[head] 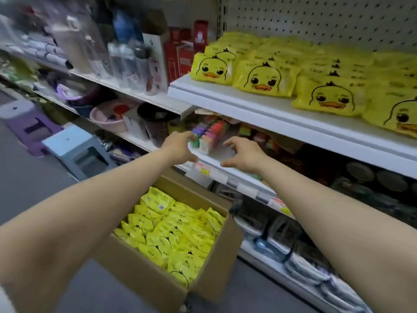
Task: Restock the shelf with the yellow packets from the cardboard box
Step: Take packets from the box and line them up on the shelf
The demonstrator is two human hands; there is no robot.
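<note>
fingers of my left hand and right hand loosely curled, empty; cardboard box of yellow duck packets below them, stocked shelf above.

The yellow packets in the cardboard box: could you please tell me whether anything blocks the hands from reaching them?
Nothing visible does. The cardboard box is open, the yellow packets lie uncovered, and the left hand and right hand hover empty above it.
</note>
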